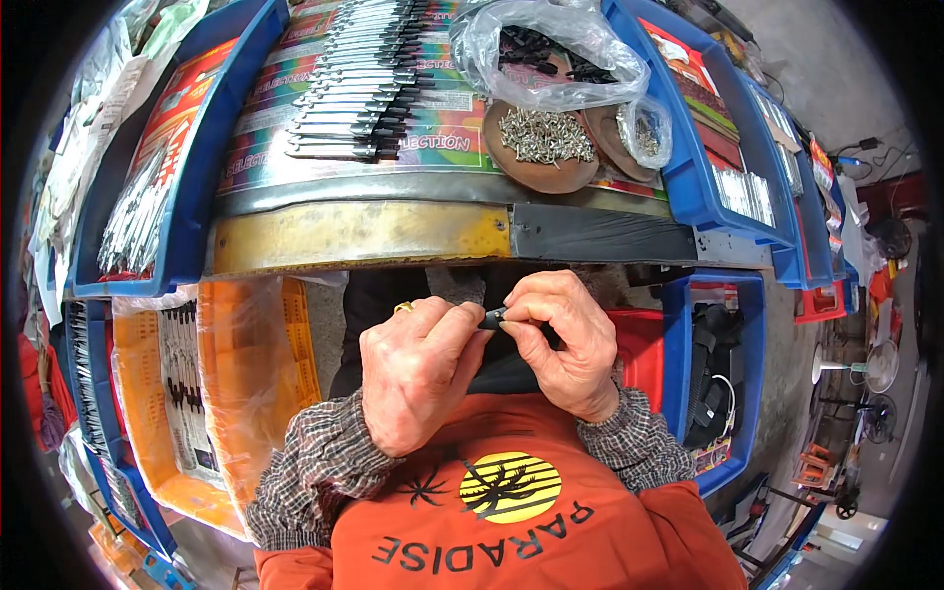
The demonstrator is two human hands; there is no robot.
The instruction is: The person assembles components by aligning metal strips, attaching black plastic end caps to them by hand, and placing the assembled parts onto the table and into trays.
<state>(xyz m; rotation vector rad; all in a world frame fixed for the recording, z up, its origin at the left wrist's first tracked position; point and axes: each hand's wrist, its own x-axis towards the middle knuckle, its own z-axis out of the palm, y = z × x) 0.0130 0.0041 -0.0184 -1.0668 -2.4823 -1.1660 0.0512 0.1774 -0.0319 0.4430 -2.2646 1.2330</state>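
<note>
A small black piece [490,320], with a lighter bit at its right end, sits between my two hands in front of the bench edge. My left hand [418,366] has thumb and fingers closed round it, hiding most of it. At its right end, my right hand [565,339] pinches with thumb and forefinger; whether a tiny separate part is in that pinch I cannot make out. Beyond the hands, a row of slim silver tools with black ends [354,84] lies on the bench. A round brown dish [501,169] holds many small screws [546,136].
A clear plastic bag [610,88] of black parts stands behind the dish, beside a smaller bag [649,138]. Blue trays [187,211] [678,177] flank the bench top. Below are an orange crate [246,364] at left and a blue bin [752,364] at right.
</note>
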